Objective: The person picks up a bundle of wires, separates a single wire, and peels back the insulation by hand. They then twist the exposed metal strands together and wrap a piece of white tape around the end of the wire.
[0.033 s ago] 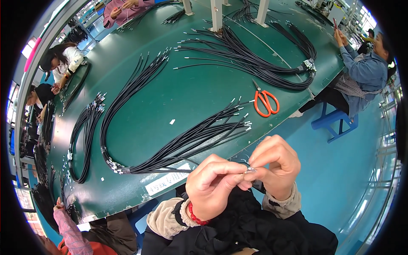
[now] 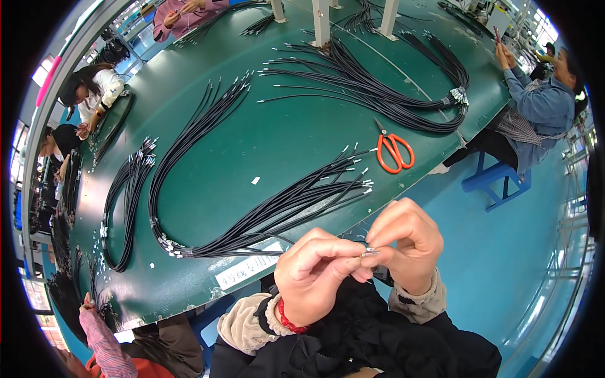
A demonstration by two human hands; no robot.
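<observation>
My left hand and my right hand meet in front of my chest, just off the near edge of the green table. Fingertips of both hands pinch a small metal terminal between them. What the terminal is attached to is hidden by my fingers. A red bead bracelet circles my left wrist. Closest to my hands on the table lies a looped bundle of black cables with metal-tipped ends.
Orange-handled scissors lie right of the bundle. More black cable bundles lie at the back and left. A white label sits at the table edge. A person in blue sits on a blue stool at right; other workers sit at left.
</observation>
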